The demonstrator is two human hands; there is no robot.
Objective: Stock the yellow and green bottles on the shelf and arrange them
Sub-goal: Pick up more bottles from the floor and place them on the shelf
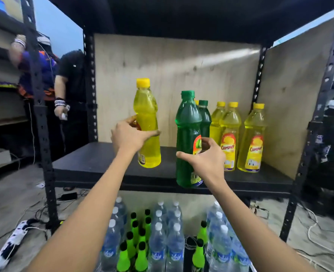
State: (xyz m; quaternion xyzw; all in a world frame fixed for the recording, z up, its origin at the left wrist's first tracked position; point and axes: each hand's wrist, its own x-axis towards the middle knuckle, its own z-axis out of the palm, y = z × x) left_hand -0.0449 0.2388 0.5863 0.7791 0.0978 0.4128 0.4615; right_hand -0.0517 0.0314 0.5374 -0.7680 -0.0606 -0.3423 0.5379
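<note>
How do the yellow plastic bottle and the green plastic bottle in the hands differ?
The yellow plastic bottle has a yellow cap; the green plastic bottle has a green cap. The left hand holds the yellow one, higher in view; the right hand holds the green one at the edge of the black shelf. Both capped, roughly upright.

"Cammer" on two yellow bottles' labels [228, 149]
</note>
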